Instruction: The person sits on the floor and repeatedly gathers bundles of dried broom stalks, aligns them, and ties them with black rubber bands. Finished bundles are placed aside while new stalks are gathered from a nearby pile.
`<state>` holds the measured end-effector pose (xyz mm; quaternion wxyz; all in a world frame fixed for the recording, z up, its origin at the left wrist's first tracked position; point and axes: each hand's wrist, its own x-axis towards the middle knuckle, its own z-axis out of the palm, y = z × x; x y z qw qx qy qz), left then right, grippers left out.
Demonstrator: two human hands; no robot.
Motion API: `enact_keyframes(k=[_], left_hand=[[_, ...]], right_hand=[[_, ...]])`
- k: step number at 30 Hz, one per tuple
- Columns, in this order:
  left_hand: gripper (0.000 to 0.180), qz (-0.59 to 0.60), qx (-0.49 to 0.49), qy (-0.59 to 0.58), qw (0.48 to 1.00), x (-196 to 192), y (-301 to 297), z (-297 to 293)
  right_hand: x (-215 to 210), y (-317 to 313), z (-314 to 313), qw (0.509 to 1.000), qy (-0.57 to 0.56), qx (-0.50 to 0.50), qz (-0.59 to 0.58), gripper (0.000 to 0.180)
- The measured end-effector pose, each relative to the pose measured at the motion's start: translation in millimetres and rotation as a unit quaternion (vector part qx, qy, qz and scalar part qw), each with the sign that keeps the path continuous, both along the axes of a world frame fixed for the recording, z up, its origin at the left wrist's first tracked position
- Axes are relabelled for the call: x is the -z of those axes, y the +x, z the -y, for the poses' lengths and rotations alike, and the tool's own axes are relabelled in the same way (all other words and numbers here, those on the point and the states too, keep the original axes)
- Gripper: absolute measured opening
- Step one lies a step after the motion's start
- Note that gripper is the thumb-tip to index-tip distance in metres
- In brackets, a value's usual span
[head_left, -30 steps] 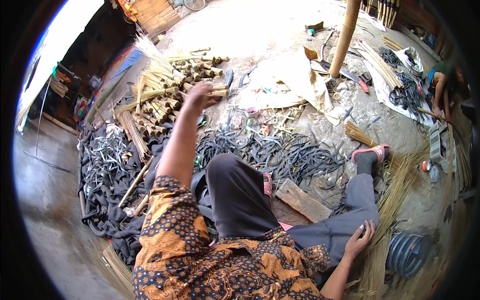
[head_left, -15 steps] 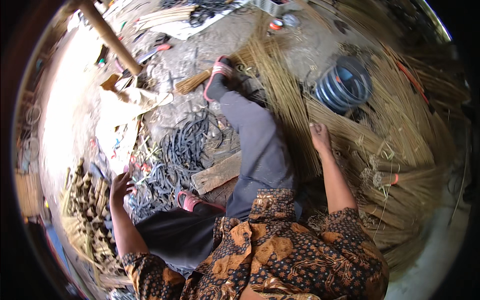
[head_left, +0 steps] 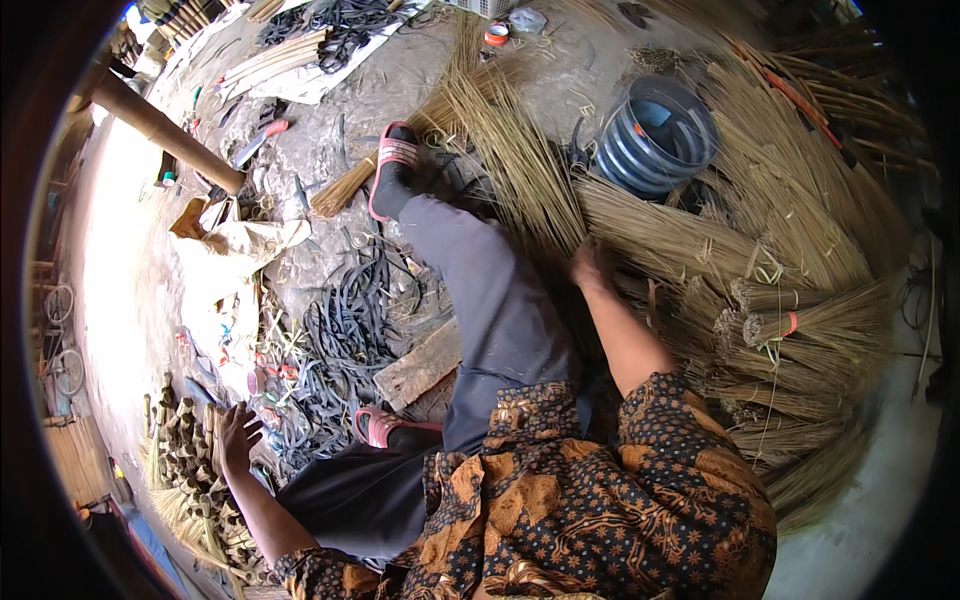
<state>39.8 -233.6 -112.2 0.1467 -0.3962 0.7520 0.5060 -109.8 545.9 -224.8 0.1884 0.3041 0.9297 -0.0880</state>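
I sit on the ground with my legs stretched out, in dark trousers and pink sandals. My left hand (head_left: pixel 237 436) rests, fingers spread, on a heap of short bound stick bundles (head_left: pixel 188 470) at the lower left and holds nothing. Over at my right knee, my right hand (head_left: pixel 590 265) reaches into long straw-coloured broom fibres (head_left: pixel 680 240). Its fingers curl down among the strands, and whether they grip any is hidden.
Tied fibre bundles (head_left: pixel 800 325) lie piled at the right. A blue ribbed bucket (head_left: pixel 655 135) stands beyond them. Black rubber strips (head_left: pixel 345 330) and a wooden block (head_left: pixel 420 365) lie by my legs. A thick pole (head_left: pixel 165 130) leans at the upper left.
The view has swung from my left side toward my right. My left hand stayed on the stick bundles, while my right hand moved from the ground into the long fibres near my knee.
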Motion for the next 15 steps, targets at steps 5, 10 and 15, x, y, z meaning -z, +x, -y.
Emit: enact_keyframes(k=[5,10,15], left_hand=[[0.055,-0.001,-0.004,-0.009,1.000,2.0,-3.2,-0.5],[0.059,-0.004,0.017,-0.015,1.000,-6.5,1.3,-5.2],[0.060,-0.018,0.011,-0.004,1.000,-11.8,7.7,-7.7]], right_hand=[[22.8,-1.7,12.5,0.999,0.051,0.012,-0.006,0.058],[44.0,-11.1,6.2,0.996,0.045,-0.048,-0.054,0.041],[54.4,-23.0,19.1,0.996,0.038,-0.022,-0.072,0.042]])
